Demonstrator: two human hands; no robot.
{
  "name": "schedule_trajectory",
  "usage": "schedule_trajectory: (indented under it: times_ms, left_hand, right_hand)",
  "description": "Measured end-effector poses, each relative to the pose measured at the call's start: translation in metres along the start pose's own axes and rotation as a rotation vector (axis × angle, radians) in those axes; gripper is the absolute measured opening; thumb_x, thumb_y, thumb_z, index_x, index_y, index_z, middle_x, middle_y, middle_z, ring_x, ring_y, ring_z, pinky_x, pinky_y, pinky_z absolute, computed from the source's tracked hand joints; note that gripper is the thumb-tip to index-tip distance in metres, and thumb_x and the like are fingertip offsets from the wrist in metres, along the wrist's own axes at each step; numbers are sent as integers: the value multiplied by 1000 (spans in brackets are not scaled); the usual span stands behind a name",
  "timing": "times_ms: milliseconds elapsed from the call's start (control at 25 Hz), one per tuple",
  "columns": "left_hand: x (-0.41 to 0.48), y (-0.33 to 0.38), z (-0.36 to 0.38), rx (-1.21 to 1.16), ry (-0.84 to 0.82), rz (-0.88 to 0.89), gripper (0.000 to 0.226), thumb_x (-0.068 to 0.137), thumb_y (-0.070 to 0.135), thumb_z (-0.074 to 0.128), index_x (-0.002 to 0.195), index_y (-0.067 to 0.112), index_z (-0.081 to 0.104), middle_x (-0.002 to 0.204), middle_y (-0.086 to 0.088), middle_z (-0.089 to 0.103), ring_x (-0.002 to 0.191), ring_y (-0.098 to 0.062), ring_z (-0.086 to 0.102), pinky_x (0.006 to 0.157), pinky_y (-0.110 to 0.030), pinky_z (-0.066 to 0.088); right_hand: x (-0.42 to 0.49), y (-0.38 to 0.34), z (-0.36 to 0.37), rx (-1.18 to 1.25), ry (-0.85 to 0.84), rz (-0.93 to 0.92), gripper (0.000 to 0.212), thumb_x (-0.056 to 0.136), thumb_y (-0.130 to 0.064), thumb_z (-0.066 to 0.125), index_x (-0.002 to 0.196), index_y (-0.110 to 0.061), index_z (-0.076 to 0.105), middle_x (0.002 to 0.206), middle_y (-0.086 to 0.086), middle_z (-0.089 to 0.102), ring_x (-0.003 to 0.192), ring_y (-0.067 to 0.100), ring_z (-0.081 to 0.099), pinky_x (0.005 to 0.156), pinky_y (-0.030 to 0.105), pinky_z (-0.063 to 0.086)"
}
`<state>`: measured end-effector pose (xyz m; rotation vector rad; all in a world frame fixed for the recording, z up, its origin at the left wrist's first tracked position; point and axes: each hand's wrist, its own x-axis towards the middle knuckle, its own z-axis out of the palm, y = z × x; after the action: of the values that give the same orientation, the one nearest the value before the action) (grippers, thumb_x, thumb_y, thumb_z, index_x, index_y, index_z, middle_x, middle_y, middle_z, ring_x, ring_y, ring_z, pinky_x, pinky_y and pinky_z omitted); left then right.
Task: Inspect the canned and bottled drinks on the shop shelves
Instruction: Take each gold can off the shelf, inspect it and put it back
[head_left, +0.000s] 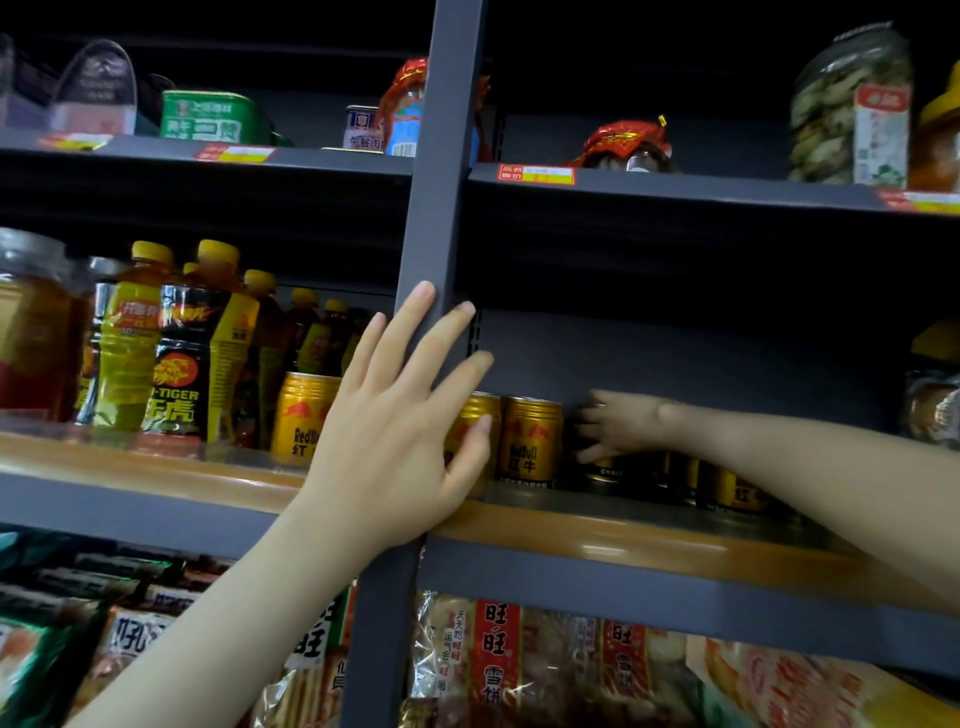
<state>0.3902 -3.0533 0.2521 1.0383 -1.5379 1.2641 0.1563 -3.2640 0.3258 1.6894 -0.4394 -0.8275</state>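
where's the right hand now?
Head view, right of the upright post: the right hand reaches deep into the middle shelf, fingers over a shadowed can right of the front Red Bull can.

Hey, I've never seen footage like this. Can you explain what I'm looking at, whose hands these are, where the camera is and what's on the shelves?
There is no machine here. These are a person's two bare hands, filmed by one wide-angle camera worn on their head, facing shop shelves. The left hand rests flat, fingers straight, on the grey metal upright post of the shelving. The right hand reaches deep into the orange-edged middle shelf, with its fingers over a dark can at the back; the blur hides whether it grips it. Beside it stand gold Red Bull cans, and further left are yellow-capped drink bottles. The shelf above holds glass jars, and the one below holds bagged snacks.
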Motion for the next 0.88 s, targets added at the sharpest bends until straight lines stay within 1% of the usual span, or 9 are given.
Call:
schedule_trajectory:
  times_ms: [80,200,280,440,560,680,720,800,880]
  left_hand:
    - [1,1,0,-2,-4,-2,47,91,37,44,127,12,61,149,-12,42,147,-31,16,116,-53,23]
    - [0,1,-1,7,-12,2,46,91,36,46,125,11,62,148,-13,42,147,-32,16,114,-54,26]
    - [0,1,-2,25,-26,11,44,91,36,48,124,10,63,148,-15,42,147,-33,15,115,-53,27]
    - [0,3,-2,74,-98,13,42,90,33,50,119,6,64,147,-19,42,147,-37,14,113,-54,30]
    - [1,19,-12,79,-112,-40,43,90,35,46,117,8,64,147,-21,41,145,-37,18,116,-57,19]
    - [-12,64,-38,-235,-154,-142,67,88,58,46,138,14,47,154,-10,32,148,-23,15,120,-43,7]
    - [-18,83,-51,-440,-231,-218,78,85,65,49,146,17,34,155,-2,29,147,-15,16,120,-36,12]
    - [-34,115,-78,-818,-382,-412,88,78,61,65,147,28,20,147,12,36,135,-2,36,110,-24,35]
    - [-58,134,-98,-967,-374,-566,74,72,47,79,127,40,30,122,20,52,107,4,58,83,-16,52]
  right_hand:
    - [-16,-2,-12,1,22,153,65,98,-8,42,152,-26,11,153,17,26,141,35,22,109,51,28]
    - [-57,-2,-20,-141,109,228,60,100,-5,35,151,-25,14,153,17,25,142,32,23,110,51,27]
    - [-86,-6,-26,-37,272,407,57,97,-1,31,148,-25,23,150,17,33,139,32,30,111,48,28]
    - [-139,-12,-54,39,619,540,76,61,-4,83,129,-15,51,119,23,62,111,39,60,97,53,47]
    - [-169,-30,-78,121,787,588,83,58,-5,87,128,-15,44,120,25,61,111,41,60,98,55,45]
    - [-191,-67,-108,189,963,572,75,67,0,81,131,-15,44,129,23,56,121,39,52,107,52,37]
    - [-194,-84,-118,209,1014,534,70,72,-1,77,133,-14,44,131,23,55,123,38,50,109,51,34]
    - [-198,-123,-137,293,1063,430,65,78,-10,71,136,-13,41,133,22,54,126,35,46,111,50,31]
    - [-198,-160,-152,431,1062,336,67,79,-15,67,138,-12,38,136,19,53,129,31,44,111,49,30]
